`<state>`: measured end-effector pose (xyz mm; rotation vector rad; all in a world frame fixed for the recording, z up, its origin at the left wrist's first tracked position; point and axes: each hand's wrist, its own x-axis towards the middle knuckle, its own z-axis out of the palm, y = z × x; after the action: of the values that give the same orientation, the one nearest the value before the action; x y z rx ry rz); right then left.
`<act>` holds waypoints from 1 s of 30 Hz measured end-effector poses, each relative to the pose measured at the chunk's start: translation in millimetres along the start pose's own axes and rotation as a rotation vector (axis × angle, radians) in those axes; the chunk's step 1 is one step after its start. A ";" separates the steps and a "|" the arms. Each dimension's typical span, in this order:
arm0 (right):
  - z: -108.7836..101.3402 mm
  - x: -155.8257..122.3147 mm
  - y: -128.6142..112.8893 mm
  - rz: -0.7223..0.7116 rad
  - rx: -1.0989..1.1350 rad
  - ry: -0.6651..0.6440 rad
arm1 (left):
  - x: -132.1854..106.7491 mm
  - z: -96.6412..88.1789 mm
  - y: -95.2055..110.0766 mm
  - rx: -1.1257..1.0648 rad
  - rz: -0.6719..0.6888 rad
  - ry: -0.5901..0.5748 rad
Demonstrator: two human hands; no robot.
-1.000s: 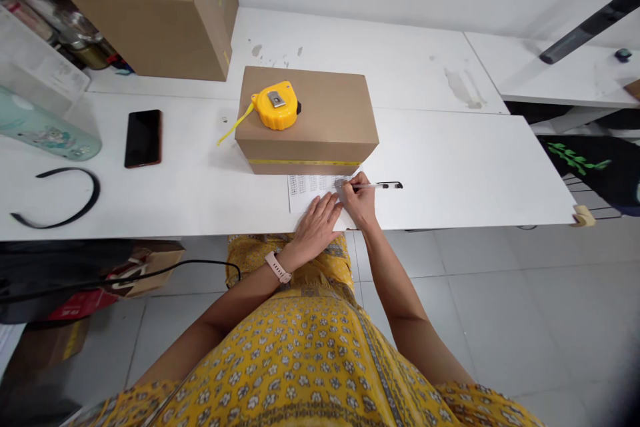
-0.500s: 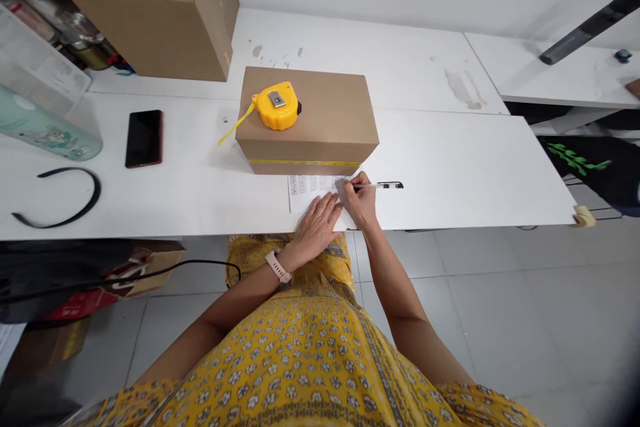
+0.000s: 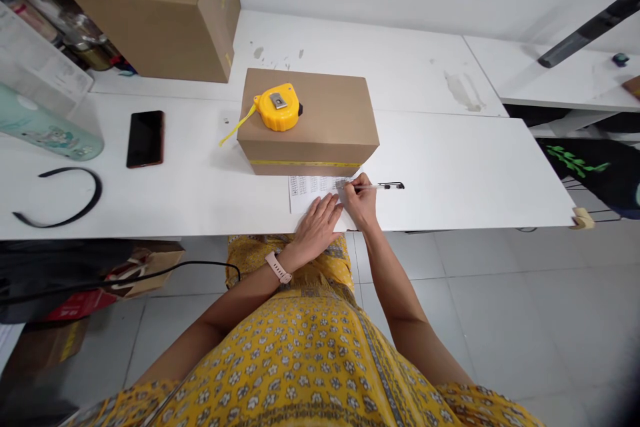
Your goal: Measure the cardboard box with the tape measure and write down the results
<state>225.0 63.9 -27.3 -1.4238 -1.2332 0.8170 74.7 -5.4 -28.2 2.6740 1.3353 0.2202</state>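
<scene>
My right hand point(image 3: 359, 201) pinches a clear pen point(image 3: 376, 186) with a black cap, its tip on a printed paper sheet point(image 3: 309, 190) near the table's front edge. My left hand point(image 3: 318, 227) lies flat on that sheet, fingers spread, a pink watch on the wrist. Just behind the sheet stands a brown cardboard box point(image 3: 315, 121) with a strip of yellow tape along its front. A yellow tape measure point(image 3: 276, 107) rests on the box's top left, its blade end hanging off the side.
A black phone point(image 3: 145, 139) and a black curved band point(image 3: 60, 197) lie on the white table point(image 3: 460, 167) at left, beside a teal bottle point(image 3: 47, 130). Larger cardboard boxes point(image 3: 165, 20) are stacked at the back left. A second white desk point(image 3: 565, 73) stands at right.
</scene>
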 end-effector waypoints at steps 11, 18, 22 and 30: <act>-2.3 -2.1 3.8 -0.001 -0.037 0.126 | 1.0 -0.2 0.0 -0.043 -0.006 0.012; -79.9 9.0 33.9 -0.106 -0.484 0.274 | -6.4 -24.3 -14.1 -0.355 0.008 0.212; -118.1 22.6 52.9 -0.147 -0.819 0.135 | -1.5 -85.5 -54.3 -0.393 -0.057 0.727; -118.2 25.1 65.6 -0.175 -0.834 0.202 | 47.0 -152.6 -145.6 -0.371 -0.341 0.722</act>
<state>358.5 61.1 -59.9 -1.9461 -1.5919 -0.0025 -40.7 128.5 96.0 2.0714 1.6758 1.3293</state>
